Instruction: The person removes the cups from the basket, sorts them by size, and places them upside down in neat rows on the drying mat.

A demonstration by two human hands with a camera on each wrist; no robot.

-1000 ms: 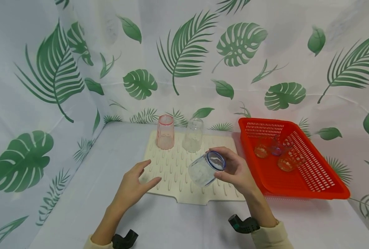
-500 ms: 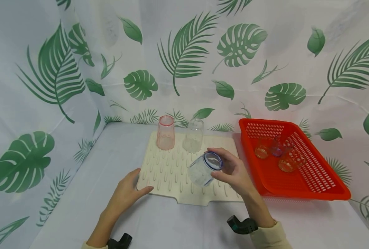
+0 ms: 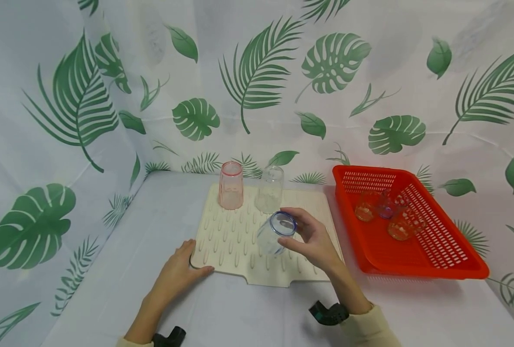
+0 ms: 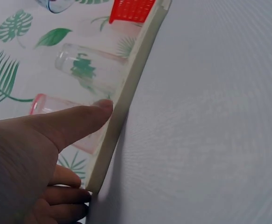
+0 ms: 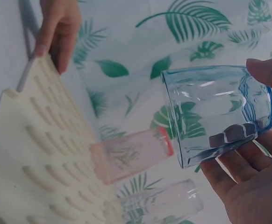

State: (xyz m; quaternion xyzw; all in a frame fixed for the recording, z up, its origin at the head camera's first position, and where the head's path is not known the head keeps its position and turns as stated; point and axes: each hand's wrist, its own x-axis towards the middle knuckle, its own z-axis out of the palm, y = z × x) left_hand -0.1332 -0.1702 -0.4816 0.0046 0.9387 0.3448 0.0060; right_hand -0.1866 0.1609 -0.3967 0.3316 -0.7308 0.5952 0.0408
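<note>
White backdrop (image 3: 274, 120) is hanging behind the tabletop (image 3: 248, 313), carrying green leaf prints (image 3: 257, 72) and wrinkling faintly. Left panel (image 3: 5, 154), same pattern, is meeting it at a corner. Tabletop is showing plain white, pinkish toward the right. Light is falling soft and diffuse.

cream board (image 3: 235, 243): lying ridged side up | blue-edged glass (image 5: 206, 109): clear, tilted, held above the board

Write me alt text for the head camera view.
Right hand holds a tilted blue glass over a cream mat; left hand grips the mat's corner. Pink glass and clear glass stand on the mat; red basket of cups at right.
</note>
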